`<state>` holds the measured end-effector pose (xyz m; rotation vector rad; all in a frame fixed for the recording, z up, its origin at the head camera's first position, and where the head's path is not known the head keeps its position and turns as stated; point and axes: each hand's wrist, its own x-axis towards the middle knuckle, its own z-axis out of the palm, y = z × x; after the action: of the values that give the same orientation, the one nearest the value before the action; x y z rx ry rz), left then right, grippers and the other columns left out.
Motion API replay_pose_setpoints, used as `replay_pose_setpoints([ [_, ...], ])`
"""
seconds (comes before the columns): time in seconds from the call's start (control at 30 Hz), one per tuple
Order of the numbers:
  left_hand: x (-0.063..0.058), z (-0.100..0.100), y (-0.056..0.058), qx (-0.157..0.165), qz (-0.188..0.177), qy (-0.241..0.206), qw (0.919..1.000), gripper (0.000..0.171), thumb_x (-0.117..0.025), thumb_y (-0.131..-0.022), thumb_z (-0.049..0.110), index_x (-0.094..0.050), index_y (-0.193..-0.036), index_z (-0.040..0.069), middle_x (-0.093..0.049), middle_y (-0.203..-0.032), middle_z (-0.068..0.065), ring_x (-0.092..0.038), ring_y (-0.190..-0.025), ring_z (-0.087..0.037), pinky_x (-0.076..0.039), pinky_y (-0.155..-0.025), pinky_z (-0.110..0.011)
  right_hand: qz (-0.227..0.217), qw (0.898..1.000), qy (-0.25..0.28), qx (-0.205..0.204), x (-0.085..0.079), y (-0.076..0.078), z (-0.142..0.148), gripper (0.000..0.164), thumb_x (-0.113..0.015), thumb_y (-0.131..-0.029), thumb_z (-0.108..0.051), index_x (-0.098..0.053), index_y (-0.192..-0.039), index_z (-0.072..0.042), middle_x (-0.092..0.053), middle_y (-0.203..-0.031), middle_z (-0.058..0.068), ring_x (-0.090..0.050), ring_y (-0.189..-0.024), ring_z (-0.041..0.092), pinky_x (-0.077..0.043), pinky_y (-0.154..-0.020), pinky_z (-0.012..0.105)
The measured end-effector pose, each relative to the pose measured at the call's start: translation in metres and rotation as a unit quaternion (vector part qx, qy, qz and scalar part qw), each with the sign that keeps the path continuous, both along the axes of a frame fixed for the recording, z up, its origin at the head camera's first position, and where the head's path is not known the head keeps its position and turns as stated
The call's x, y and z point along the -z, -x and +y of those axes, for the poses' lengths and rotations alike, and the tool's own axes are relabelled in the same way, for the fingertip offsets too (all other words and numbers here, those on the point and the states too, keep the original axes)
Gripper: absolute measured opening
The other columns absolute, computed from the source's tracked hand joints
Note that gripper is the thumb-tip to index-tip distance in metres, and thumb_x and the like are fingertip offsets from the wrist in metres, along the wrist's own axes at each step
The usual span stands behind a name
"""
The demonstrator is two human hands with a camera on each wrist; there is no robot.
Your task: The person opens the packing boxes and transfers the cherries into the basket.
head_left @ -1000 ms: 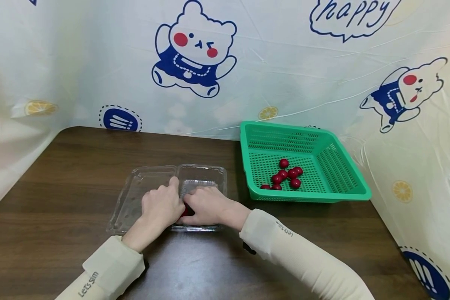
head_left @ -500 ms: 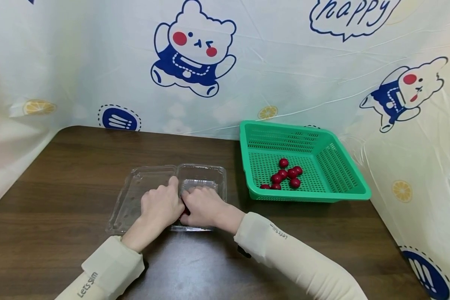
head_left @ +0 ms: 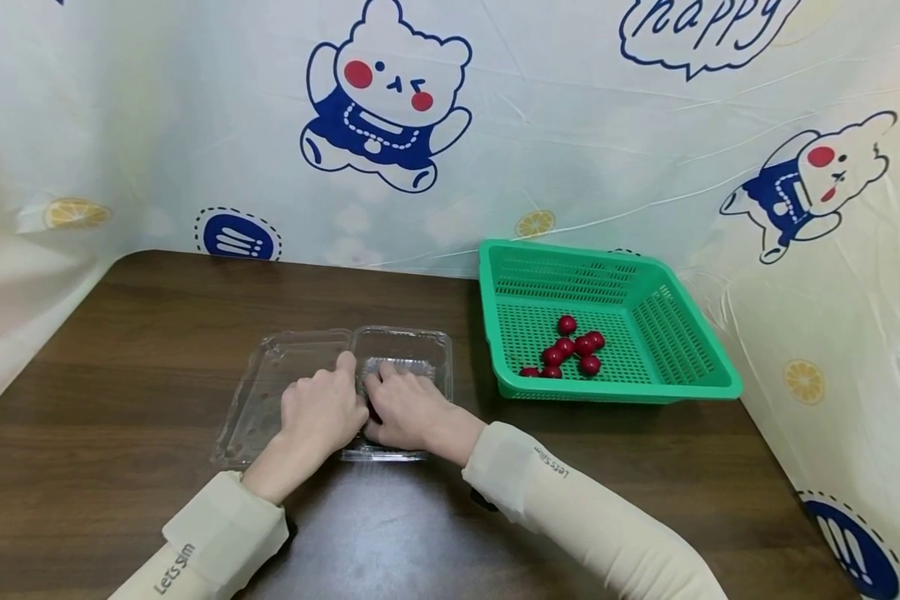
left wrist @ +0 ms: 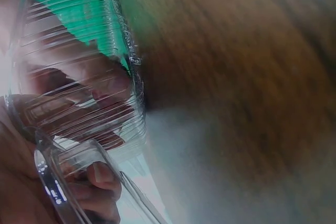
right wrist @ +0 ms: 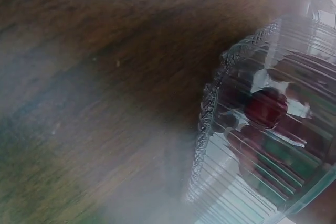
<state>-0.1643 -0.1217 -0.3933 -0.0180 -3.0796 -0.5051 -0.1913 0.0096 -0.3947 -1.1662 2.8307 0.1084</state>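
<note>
A clear plastic clamshell box [head_left: 438, 350] lies unfolded on the table, its lid [head_left: 258, 421] to the left. My left hand [head_left: 322, 410] grips the box at the hinge between lid and base; in the left wrist view its fingertips [left wrist: 102, 174] curl round the clear rim. Inside the base reaches my right hand [head_left: 408, 410], fingers pointing down and left. Through the ribbed wall, the right wrist view shows a dark red round fruit [right wrist: 266, 107] close to the right fingers [right wrist: 247, 150]. Whether they pinch it is unclear through the plastic.
At the right rear stands a green perforated basket [head_left: 667, 333] with several dark red round fruits [head_left: 565, 347] on its floor. A patterned cloth [head_left: 390, 225] hangs behind the dark wooden table [head_left: 105, 417].
My right hand has shifted slightly left inside the box, and the red showing beside its thumb in the head view is now hidden. The left hand has stayed in place.
</note>
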Motion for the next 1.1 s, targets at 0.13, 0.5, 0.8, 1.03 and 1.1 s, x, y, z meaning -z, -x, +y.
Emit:
replay_pose_setpoints([
  [0.13, -0.0001, -0.0003, 0.0006, 0.001, 0.001, -0.001, 1.0, 0.019, -0.053, -0.079, 0.012, -0.048, -0.093, 0.0, -0.064, -0.066, -0.026, -0.059, -0.054, -0.043, -0.046, -0.047, -0.053, 0.006, 1.0, -0.017, -0.004, 0.0007, -0.0004, -0.0006, 0.028, -0.06, -0.087, -0.029, -0.058, -0.107, -0.01, -0.059, -0.107, 0.008, -0.061, -0.094, 0.024, -0.059, -0.066, 0.037],
  [0.5, -0.0021, -0.0011, -0.0006, 0.004, -0.003, 0.002, 1.0, 0.027, -0.053, -0.077, 0.011, -0.049, -0.1, -0.002, -0.067, -0.071, -0.029, -0.06, -0.056, -0.045, -0.045, -0.047, -0.053, 0.006, 0.998, -0.058, 0.022, 0.0003, 0.0016, 0.0045, 0.036, -0.066, -0.083, -0.019, -0.055, -0.117, -0.014, -0.054, -0.119, 0.015, -0.056, -0.1, 0.032, -0.059, -0.065, 0.037],
  [0.8, -0.003, -0.0001, 0.0003, 0.006, -0.007, 0.003, 1.0, 0.027, -0.054, -0.077, 0.012, -0.049, -0.1, -0.002, -0.067, -0.072, -0.028, -0.061, -0.057, -0.044, -0.046, -0.049, -0.053, 0.007, 0.998, -0.055, 0.021, 0.0023, 0.0044, 0.0072, 0.029, -0.061, -0.088, -0.024, -0.057, -0.115, -0.014, -0.055, -0.119, 0.012, -0.056, -0.106, 0.031, -0.059, -0.074, 0.041],
  [1.03, -0.0006, -0.0011, 0.0005, 0.004, -0.003, 0.001, 1.0, 0.026, -0.053, -0.077, 0.011, -0.048, -0.099, -0.002, -0.066, -0.071, -0.028, -0.06, -0.057, -0.044, -0.045, -0.048, -0.053, 0.034, 0.998, -0.049, 0.002, 0.0037, 0.0058, 0.0081, 0.025, -0.059, -0.088, -0.027, -0.06, -0.11, -0.014, -0.061, -0.114, 0.011, -0.058, -0.104, 0.029, -0.054, -0.086, 0.043],
  [1.1, -0.0008, -0.0012, 0.0005, 0.003, -0.002, 0.001, 1.0, 0.025, -0.053, -0.077, 0.011, -0.048, -0.098, -0.001, -0.066, -0.071, -0.028, -0.06, -0.057, -0.044, -0.045, -0.048, -0.053, 0.035, 0.998, -0.049, 0.002, 0.0032, 0.006, 0.008, 0.025, -0.059, -0.088, -0.027, -0.06, -0.109, -0.014, -0.061, -0.114, 0.011, -0.058, -0.104, 0.029, -0.054, -0.087, 0.043],
])
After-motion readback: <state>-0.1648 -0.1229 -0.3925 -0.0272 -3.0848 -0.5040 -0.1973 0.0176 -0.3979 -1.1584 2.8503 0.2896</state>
